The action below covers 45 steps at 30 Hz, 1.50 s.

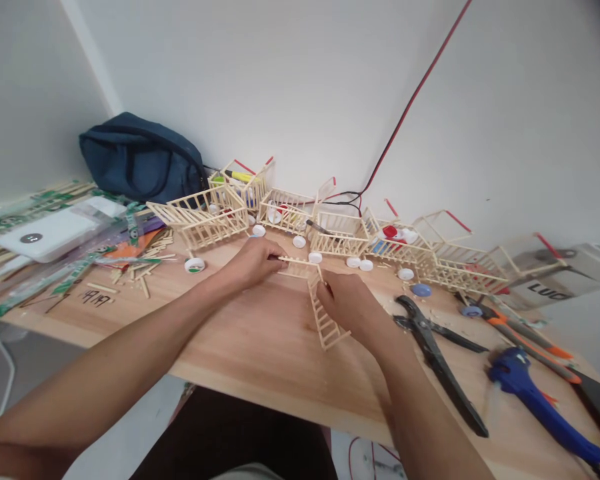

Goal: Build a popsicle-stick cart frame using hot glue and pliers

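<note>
Between my hands is a small lattice frame of thin wooden sticks [326, 321], bent at an angle, with one ladder-like panel reaching toward the table's front edge. My left hand [260, 261] pinches the far left end of the frame between thumb and fingers. Close to the corner where the panels meet, my right hand [347, 303] is closed on the frame, and its fingertips are partly hidden. Just beyond the frame lie white bottle caps [315, 257]. Behind them stands a row of several stick-built miniature shopping carts [215, 223], some with red handles.
On the right lie black-handled pliers [433, 353], a blue glue gun [545, 403] and orange-handled pliers [525, 337]. At left are a white power bank [55, 230], wrapped sticks and loose stick pieces [143, 277]. A blue pouch [143, 157] rests against the wall.
</note>
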### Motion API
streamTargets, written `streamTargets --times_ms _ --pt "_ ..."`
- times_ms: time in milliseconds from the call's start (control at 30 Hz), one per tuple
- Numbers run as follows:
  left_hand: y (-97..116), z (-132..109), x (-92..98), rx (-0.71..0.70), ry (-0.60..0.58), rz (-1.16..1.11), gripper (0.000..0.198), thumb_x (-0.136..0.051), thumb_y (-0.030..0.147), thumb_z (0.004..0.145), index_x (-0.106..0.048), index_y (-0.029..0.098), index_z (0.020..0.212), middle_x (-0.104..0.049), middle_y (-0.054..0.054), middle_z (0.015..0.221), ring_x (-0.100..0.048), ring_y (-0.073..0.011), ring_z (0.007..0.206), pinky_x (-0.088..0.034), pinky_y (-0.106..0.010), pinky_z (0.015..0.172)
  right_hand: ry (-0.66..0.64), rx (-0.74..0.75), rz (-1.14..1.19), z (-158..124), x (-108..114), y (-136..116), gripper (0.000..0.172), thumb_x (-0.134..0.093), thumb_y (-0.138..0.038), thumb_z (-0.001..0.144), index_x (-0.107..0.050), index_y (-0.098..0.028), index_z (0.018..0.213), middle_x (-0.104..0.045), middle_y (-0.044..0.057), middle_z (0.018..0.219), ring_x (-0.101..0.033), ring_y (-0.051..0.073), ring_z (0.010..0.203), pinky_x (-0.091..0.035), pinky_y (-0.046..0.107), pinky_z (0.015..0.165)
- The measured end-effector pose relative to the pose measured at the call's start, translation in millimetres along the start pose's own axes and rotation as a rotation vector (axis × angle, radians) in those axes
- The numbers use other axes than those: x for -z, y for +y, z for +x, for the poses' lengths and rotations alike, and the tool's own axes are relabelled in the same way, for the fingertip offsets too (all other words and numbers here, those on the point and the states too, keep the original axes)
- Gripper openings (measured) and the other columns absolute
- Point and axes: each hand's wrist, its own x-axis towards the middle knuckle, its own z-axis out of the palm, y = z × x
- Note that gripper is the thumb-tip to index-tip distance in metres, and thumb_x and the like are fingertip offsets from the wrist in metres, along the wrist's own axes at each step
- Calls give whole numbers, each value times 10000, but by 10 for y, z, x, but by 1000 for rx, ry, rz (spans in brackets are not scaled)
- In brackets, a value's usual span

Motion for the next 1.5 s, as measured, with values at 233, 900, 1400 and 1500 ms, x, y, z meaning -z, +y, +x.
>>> streamTargets --times_ms 233,900,1400,1500 --pt "-69 4 -17 -15 -8 13 203 -555 242 774 -693 120 686 -519 15 573 -442 -112 598 -274 -225 555 10 22 -14 4 -7 16 264 -390 -169 864 -637 -130 779 -664 102 724 -518 148 610 -277 261 557" --pt "-53 12 -6 -5 -5 25 204 -567 230 771 -729 107 749 -577 1 594 -470 -119 604 -281 -232 558 13 13 1 -4 -22 27 270 -381 -188 872 -629 -145 775 -670 96 711 -522 151 608 -269 262 555" --pt "-69 13 -15 -18 -7 25 201 -561 234 771 -695 106 693 -541 12 574 -448 -108 591 -271 -229 555 16 17 -23 -2 -26 24 280 -383 -184 880 -642 -134 788 -675 101 722 -521 152 612 -272 267 557" --pt "-83 14 -20 -25 -9 21 210 -556 242 775 -697 107 699 -538 18 575 -443 -103 581 -262 -226 548 27 28 -28 2 -27 23 274 -387 -180 876 -640 -132 782 -676 104 730 -517 153 614 -275 267 565"
